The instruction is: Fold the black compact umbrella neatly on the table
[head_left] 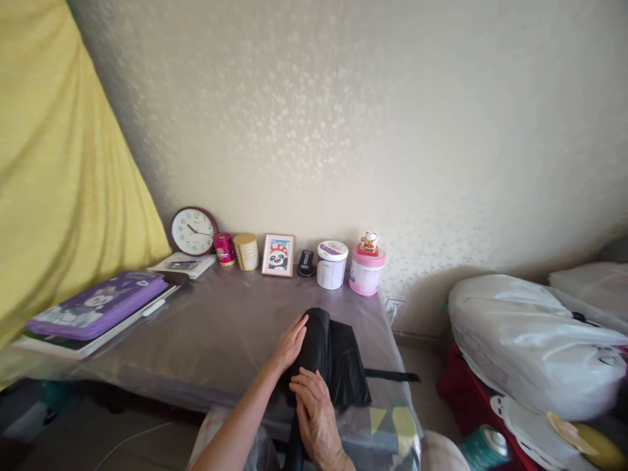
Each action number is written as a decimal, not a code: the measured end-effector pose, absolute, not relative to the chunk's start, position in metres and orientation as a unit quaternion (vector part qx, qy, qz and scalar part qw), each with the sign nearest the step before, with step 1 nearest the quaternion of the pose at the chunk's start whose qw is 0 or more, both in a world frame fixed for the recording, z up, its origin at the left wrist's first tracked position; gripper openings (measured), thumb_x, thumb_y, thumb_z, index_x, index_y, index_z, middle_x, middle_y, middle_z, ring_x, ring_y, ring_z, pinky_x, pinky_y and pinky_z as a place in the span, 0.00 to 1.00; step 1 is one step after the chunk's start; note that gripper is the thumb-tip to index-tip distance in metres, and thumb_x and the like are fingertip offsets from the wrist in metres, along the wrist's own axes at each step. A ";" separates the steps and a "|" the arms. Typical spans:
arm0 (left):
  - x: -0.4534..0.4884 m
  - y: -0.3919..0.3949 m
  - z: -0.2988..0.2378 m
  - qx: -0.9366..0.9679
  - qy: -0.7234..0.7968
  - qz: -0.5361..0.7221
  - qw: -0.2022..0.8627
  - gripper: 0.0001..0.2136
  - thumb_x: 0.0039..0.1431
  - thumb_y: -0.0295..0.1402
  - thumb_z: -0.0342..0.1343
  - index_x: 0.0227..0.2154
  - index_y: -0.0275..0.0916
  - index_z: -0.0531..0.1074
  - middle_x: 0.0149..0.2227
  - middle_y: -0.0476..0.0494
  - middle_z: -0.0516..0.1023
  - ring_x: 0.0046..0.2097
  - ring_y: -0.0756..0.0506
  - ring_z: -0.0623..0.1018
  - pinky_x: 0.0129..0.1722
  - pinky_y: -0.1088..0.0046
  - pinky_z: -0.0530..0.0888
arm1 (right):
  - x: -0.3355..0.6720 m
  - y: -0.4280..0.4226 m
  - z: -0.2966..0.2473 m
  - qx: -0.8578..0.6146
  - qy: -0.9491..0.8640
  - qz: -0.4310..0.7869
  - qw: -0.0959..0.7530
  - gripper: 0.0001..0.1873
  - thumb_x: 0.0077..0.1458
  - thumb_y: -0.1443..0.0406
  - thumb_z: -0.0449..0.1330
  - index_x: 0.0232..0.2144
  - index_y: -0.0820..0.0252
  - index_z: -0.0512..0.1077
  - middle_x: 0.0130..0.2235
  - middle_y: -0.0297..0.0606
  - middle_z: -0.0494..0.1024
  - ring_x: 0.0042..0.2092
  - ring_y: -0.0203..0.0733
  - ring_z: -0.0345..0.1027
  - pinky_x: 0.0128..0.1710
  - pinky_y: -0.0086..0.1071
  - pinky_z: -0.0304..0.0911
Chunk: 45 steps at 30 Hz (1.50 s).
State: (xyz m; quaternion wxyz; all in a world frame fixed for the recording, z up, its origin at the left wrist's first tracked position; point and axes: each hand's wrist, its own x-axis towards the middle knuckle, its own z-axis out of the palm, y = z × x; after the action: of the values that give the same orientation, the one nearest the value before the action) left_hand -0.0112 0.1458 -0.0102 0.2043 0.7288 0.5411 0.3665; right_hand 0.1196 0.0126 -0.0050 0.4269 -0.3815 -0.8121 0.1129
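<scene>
A black folding umbrella lies at the table's near edge, its fabric gathered into a rounded bundle with a loose flap spread out to the right. From that flap a black strap sticks out toward the right edge. My left hand rests along the umbrella's left side, fingers stretched out flat against the fabric; its thumb is hidden. Lower down, my right hand closes over the bundle's near end with bent fingers. The dark handle runs down beneath it, partly covered.
Along the wall stand a clock, a pink tin, a yellow-lidded jar, a panda picture frame, a white tub and a pink tub bearing a cat figurine. A purple case lies left; bags sit right.
</scene>
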 end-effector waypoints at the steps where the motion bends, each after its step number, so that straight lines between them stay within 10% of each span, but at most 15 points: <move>1: -0.014 0.145 -0.008 0.721 0.549 0.372 0.198 0.21 0.64 0.38 0.35 0.55 0.37 0.62 0.59 0.39 0.64 0.59 0.44 0.64 0.59 0.59 0.60 | 0.120 0.012 -0.004 -0.381 -0.814 0.114 0.423 0.23 0.54 0.78 0.48 0.49 0.55 0.67 0.47 0.39 0.74 0.56 0.42 0.60 0.57 0.48 0.54; 13: 0.005 0.063 0.033 0.778 0.452 0.329 0.288 0.19 0.64 0.41 0.38 0.46 0.46 0.72 0.59 0.51 0.63 0.63 0.45 0.56 0.62 0.60 0.56 | 0.115 0.013 -0.001 -0.371 -0.812 0.090 0.442 0.27 0.51 0.77 0.48 0.53 0.57 0.65 0.48 0.42 0.73 0.56 0.46 0.59 0.56 0.48 0.55; 22: -0.004 0.066 0.007 0.749 0.458 0.360 0.315 0.21 0.65 0.41 0.36 0.57 0.42 0.59 0.64 0.48 0.50 0.65 0.46 0.47 0.63 0.60 0.51 | 0.142 0.014 0.022 -0.400 -0.751 0.161 0.499 0.15 0.56 0.71 0.50 0.39 0.53 0.73 0.44 0.36 0.75 0.48 0.42 0.68 0.48 0.34 0.65; 26: 0.003 0.056 -0.003 0.749 0.484 0.363 0.269 0.22 0.64 0.38 0.38 0.60 0.42 0.53 0.65 0.47 0.46 0.65 0.46 0.45 0.63 0.59 0.49 | 0.185 0.031 0.009 -0.511 -0.660 0.104 0.541 0.13 0.57 0.65 0.49 0.41 0.58 0.71 0.45 0.43 0.74 0.49 0.46 0.67 0.51 0.43 0.61; 45: 0.006 0.017 -0.014 0.729 0.543 0.350 0.226 0.33 0.60 0.37 0.47 0.63 0.43 0.35 0.66 0.40 0.39 0.65 0.42 0.48 0.61 0.58 0.54 | 0.214 0.039 -0.005 -0.603 -0.484 0.273 0.572 0.29 0.47 0.54 0.59 0.49 0.62 0.67 0.45 0.46 0.76 0.47 0.49 0.70 0.46 0.39 0.65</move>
State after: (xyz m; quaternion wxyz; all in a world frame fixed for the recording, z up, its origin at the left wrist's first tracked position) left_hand 0.0060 0.0171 -0.0144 0.2259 0.7289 0.5432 0.3501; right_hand 0.2139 0.0394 -0.0054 0.5719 -0.6031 -0.4842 0.2734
